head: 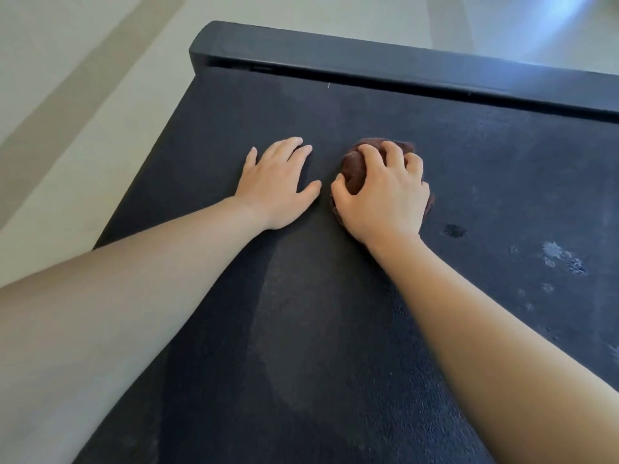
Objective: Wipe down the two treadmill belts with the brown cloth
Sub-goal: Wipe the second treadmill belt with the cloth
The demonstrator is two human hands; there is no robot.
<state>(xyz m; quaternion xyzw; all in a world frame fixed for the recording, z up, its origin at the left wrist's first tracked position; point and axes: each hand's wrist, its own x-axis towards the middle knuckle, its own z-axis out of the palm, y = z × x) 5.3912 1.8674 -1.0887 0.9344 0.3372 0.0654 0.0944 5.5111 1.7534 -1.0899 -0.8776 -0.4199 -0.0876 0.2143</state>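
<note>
A black treadmill belt (335,313) fills most of the head view. My right hand (385,192) presses down on a bunched brown cloth (353,170) near the belt's middle, fingers curled over it. Only parts of the cloth show around the fingers. My left hand (276,185) lies flat on the belt just left of the cloth, fingers spread, holding nothing. A paler streak runs down the belt between my forearms. Whitish dust marks (562,257) and a dark spot (454,230) sit on the belt to the right.
A black end rail (402,65) crosses the far end of the belt. Pale floor (83,112) lies beyond the belt's left edge and past the rail.
</note>
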